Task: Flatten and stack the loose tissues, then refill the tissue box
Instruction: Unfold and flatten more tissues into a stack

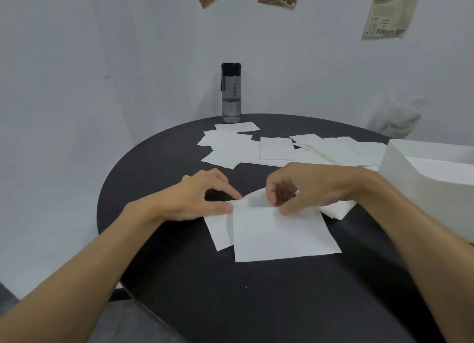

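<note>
In the head view, our left hand (202,196) and right hand (307,186) each pinch the far edge of the top tissue (282,232), probably to lay it squarely on the lower tissue (219,233). The loose tissues (269,147) lie beyond, and the white tissue box (423,178) is at the right.

The table (256,304) is lying bare along its near edge and left side, leaving a hand open passage there. The flat tissue (282,236) is covering the middle, with the left hand (196,196) and right hand (307,183) pinching its far edge. Beyond, scattered tissues (277,149) are lying across the far side, a water bottle (231,92) is standing upright at the far rim, and the tissue box (433,181) is closing off the right.
</note>
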Tool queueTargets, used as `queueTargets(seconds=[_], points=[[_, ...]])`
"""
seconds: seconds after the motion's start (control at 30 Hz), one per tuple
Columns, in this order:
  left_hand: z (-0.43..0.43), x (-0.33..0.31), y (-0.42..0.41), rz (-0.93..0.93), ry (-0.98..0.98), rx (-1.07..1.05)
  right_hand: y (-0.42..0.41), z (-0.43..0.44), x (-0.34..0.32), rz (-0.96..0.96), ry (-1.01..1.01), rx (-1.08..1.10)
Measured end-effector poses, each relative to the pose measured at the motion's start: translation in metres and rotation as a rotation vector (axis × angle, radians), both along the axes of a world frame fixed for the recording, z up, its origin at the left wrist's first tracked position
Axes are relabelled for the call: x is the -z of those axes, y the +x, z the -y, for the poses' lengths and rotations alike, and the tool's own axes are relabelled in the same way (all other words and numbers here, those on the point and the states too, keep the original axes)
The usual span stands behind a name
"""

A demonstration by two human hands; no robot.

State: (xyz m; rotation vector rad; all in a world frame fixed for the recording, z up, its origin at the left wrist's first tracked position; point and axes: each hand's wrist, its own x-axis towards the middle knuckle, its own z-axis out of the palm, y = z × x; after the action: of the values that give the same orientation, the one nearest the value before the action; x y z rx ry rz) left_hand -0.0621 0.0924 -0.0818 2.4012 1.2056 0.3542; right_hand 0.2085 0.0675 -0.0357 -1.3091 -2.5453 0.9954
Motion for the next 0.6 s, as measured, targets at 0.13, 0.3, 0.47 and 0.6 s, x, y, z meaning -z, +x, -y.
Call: queueTargets(seconds=[0.13,0.3,0.47,0.6], points=[[0.0,-0.002,-0.009,0.011,-0.015,0.029,-0.005,0.002,-0.001,-0.111,-0.016,0.016],[0.019,0.003,-0.013,0.315,-0.017,-0.149,-0.022,0.003,0.006,-0.242,0.038,0.065],[0.029,0.01,-0.013,0.325,-0.001,-0.155,-0.051,0.004,0.022,-0.284,0.185,0.15],[0.027,0.019,-0.015,0.114,0.121,-0.085,-0.057,0.003,0.029,-0.171,0.285,0.169]])
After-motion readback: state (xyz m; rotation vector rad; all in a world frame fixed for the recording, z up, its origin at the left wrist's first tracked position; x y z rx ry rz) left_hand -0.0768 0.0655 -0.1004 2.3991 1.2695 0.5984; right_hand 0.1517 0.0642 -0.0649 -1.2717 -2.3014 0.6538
